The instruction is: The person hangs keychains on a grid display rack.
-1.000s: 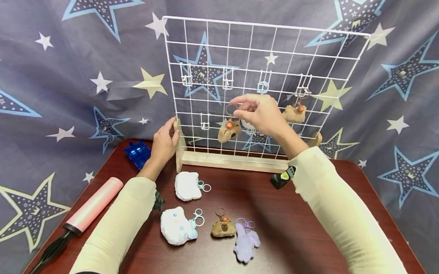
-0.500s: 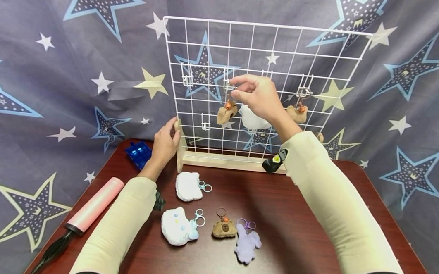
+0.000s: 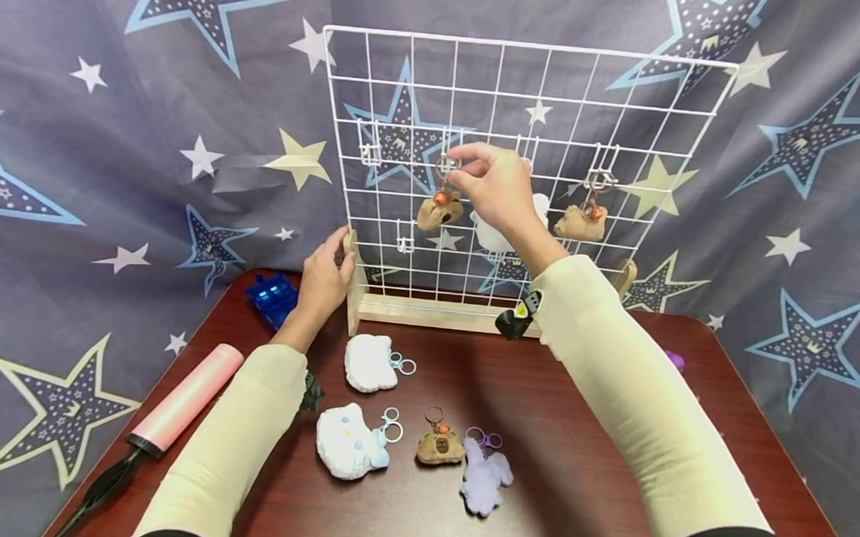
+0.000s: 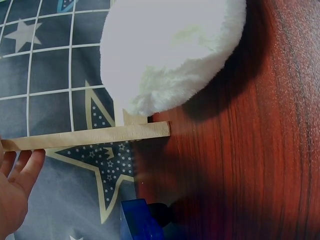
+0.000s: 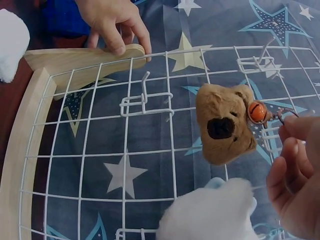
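Note:
In the head view the right hand [image 3: 494, 183] pinches the key ring of a brown plush keychain [image 3: 440, 211] in front of a white hook on the wire grid [image 3: 476, 92]. The right wrist view shows the brown plush [image 5: 226, 122] hanging with its orange bell beside the fingers of the right hand [image 5: 300, 175]; whether the ring is over the hook cannot be told. The left hand [image 3: 325, 278] grips the wooden side post [image 3: 354, 289] of the stand, its fingers against the wood in the left wrist view [image 4: 85, 137].
A white plush [image 3: 494, 227] and another brown plush [image 3: 581, 223] hang on the grid. On the table [image 3: 554, 405] lie white plushes [image 3: 370, 364], a brown one [image 3: 440, 447] and a purple one [image 3: 485, 478]. A blue box [image 3: 271, 297] and pink pump [image 3: 188, 398] are at left.
The right hand has risen with the brown plush and moved slightly left, to the height of the upper hooks. The left hand stays on the post.

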The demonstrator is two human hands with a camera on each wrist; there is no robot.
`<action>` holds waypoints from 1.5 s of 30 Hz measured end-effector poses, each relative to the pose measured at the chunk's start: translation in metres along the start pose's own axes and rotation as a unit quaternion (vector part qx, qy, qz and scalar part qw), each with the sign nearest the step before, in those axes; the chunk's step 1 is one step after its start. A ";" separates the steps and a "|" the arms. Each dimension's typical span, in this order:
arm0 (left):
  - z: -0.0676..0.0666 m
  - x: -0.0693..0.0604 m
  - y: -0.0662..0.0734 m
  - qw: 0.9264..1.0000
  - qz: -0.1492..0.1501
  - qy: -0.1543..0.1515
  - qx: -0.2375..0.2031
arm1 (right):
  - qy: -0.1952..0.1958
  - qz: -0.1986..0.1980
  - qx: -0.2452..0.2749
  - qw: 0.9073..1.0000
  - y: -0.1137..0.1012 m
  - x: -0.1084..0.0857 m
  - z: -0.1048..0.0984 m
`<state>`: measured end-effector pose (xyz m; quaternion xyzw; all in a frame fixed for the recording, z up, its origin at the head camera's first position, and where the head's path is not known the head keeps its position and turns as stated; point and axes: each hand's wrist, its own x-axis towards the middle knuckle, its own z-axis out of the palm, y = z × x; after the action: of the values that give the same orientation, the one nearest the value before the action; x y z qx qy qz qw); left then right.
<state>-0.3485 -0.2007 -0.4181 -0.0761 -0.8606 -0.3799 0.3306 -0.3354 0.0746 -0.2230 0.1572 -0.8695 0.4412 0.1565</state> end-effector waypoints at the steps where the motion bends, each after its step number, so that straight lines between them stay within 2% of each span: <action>1: 0.000 0.000 0.000 1.000 0.000 0.000 0.000 | 0.005 -0.001 0.002 1.000 0.000 0.000 0.001; 6: -0.001 -0.002 0.000 1.000 -0.002 -0.002 0.002 | 0.028 -0.013 -0.012 0.999 0.004 -0.004 0.006; 11: -0.001 -0.003 0.000 1.000 -0.004 -0.003 0.004 | 0.029 0.000 -0.027 0.999 0.008 -0.014 0.008; 16: -0.001 -0.001 0.001 1.000 0.001 -0.004 0.004 | 0.007 0.008 -0.027 1.000 0.013 -0.028 0.005; 20: -0.001 0.000 0.003 1.000 0.000 -0.003 0.002 | -0.005 -0.009 -0.023 1.000 0.022 -0.040 0.002; 28: -0.001 0.000 0.002 1.000 0.001 -0.002 0.004 | -0.046 -0.026 -0.018 0.998 0.057 -0.065 -0.003; 32: 0.000 -0.001 0.002 1.000 0.003 -0.003 0.005 | -0.065 -0.031 -0.031 0.997 0.075 -0.081 -0.003; 40: -0.001 -0.002 0.001 1.000 -0.006 -0.002 0.007 | -0.094 -0.047 -0.034 0.994 0.102 -0.110 0.006; 45: -0.001 -0.001 0.003 1.000 -0.006 -0.003 0.005 | -0.137 -0.051 -0.023 0.989 0.117 -0.132 0.013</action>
<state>-0.3461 -0.1990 -0.4167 -0.0706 -0.8638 -0.3774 0.3261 -0.2664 0.1472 -0.3688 0.2564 -0.8835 0.3873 0.0615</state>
